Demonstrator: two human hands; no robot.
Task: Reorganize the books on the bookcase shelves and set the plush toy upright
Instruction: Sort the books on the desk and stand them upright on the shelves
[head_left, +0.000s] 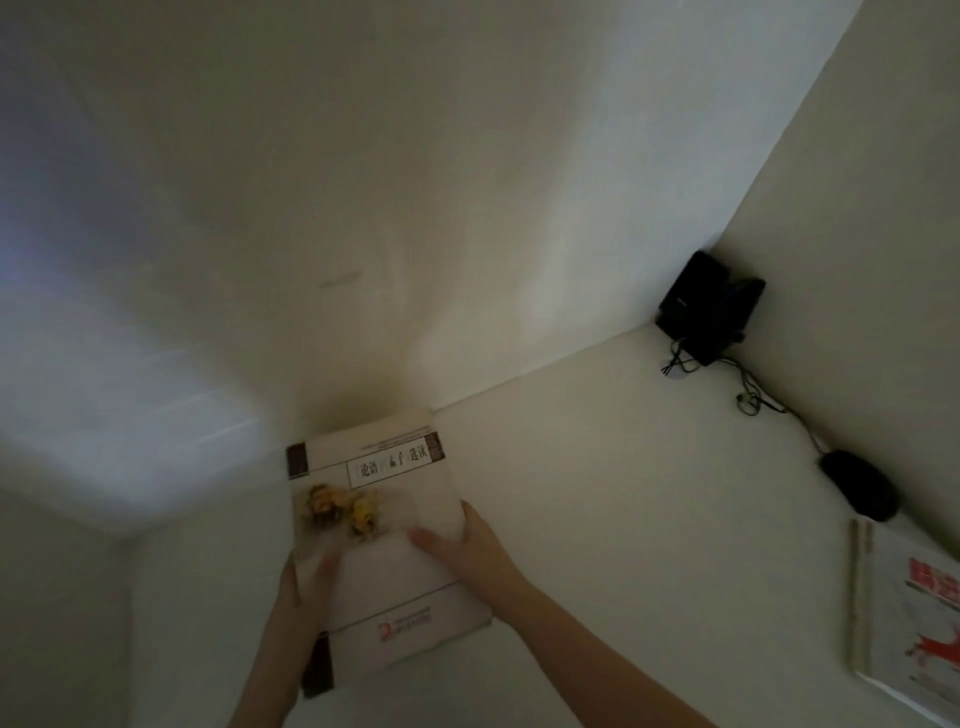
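Note:
A cream book (387, 566) with a yellow flower picture and a title box lies cover up on the white shelf surface (623, 519), its far end against the back wall. My left hand (301, 587) grips its left edge with the thumb on the cover. On the right edge my right hand (462, 540) holds it, thumb across the cover. No plush toy is in view.
Another book (914, 613) with red cover print lies at the right edge. A black device (709, 306) sits in the back right corner with a thin cable (753, 400) running to a black mouse-shaped object (860, 491). White walls close in behind and on the right.

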